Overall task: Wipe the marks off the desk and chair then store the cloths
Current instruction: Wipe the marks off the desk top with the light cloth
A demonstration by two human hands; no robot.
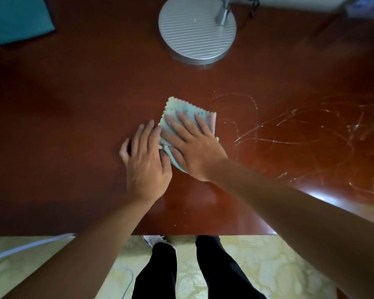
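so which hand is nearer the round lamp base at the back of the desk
Right. The right hand lies flat on the cloth, directly in front of the lamp base. The left hand sits beside it, lower and further left, thumb at the cloth's edge.

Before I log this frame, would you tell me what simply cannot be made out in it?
- Head view: most of the cloth lies hidden under the right hand.
- The lamp base shows, but its stem is cut off by the top edge.
- The teal item is cropped at the top-left corner and blurred.
- The chair is not in view.
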